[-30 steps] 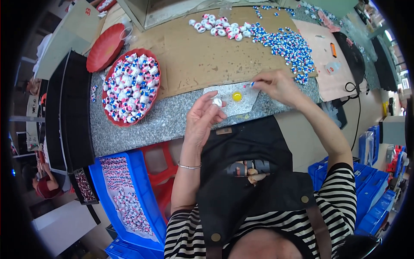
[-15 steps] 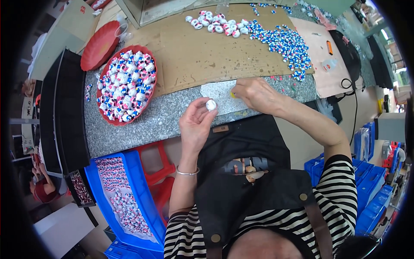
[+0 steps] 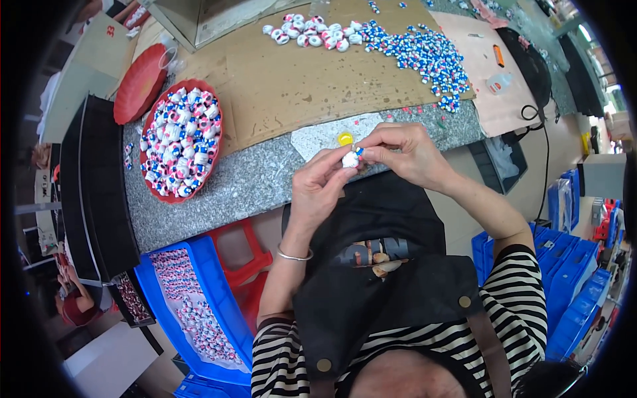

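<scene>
Over the near edge of the speckled grey counter (image 3: 212, 215), the left hand (image 3: 318, 188) held a small white piece (image 3: 350, 160) pinched between thumb and fingers. The right hand (image 3: 413, 156), thumb and forefinger narrowed, held a tiny blue-and-white piece (image 3: 359, 151) against its upper right side. Just beyond them, a round yellow spot (image 3: 345, 138) sat on a pale sheet (image 3: 310, 142). Farther off, white round pieces (image 3: 313, 33) and many small blue pieces (image 3: 424, 56) lay on brown cardboard (image 3: 279, 93). Well to the left stood a heaped red dish (image 3: 218, 142).
</scene>
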